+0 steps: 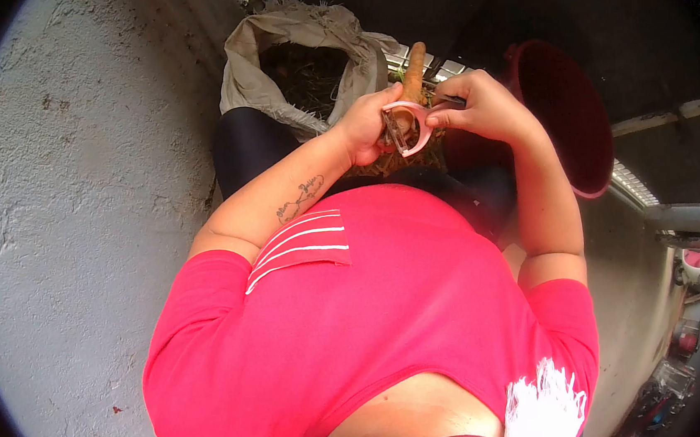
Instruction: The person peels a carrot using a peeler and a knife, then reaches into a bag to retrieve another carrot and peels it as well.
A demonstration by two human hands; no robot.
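Observation:
My left hand (367,124) is wrapped round the lower end of a long orange-brown root, which looks like a carrot (414,71); its tip points up and away from me. In my right hand (482,107) is a pale pink peeler (424,135), pinched by the fingers, with its metal blade at the thick end of the root beside my left fingers. Whether the blade touches the root is not clear. Below the hands lies a heap of loose scraps (383,164), partly hidden by them.
An open woven sack (241,70) with dark plant matter inside stands beyond my left forearm. A large dark red tub (600,126) is right of my right hand. A grey wall (74,201) rises on the left. Several small items lie at the far right.

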